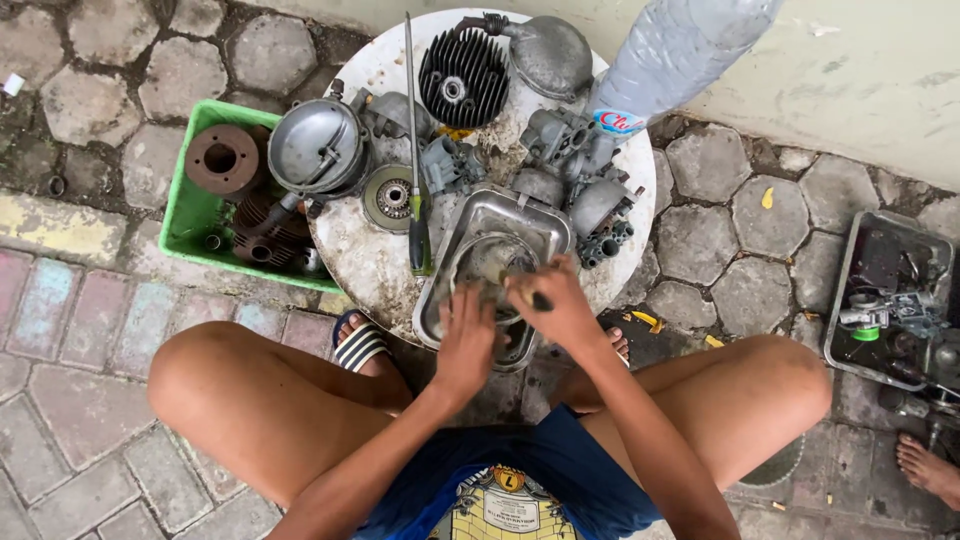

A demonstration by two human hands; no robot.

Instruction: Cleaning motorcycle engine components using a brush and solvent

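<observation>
A dented square metal pan [470,215] lies on the near edge of a round white tabletop [350,250]. Both my hands are over it. My left hand [467,340] presses down inside the pan, fingers closed on something I cannot make out. My right hand [555,300] grips a small dark-tipped tool or part above the pan's middle. A long screwdriver [413,150] with a green handle lies just left of the pan.
Grey engine parts crowd the tabletop: a finned cylinder head [462,75], a round cover [316,148], carburettor bodies [580,180]. A plastic bottle [670,55] stands at the back right. A green crate [185,215] of rusty parts sits left, a metal tray [890,300] right, beside another person's foot [930,470].
</observation>
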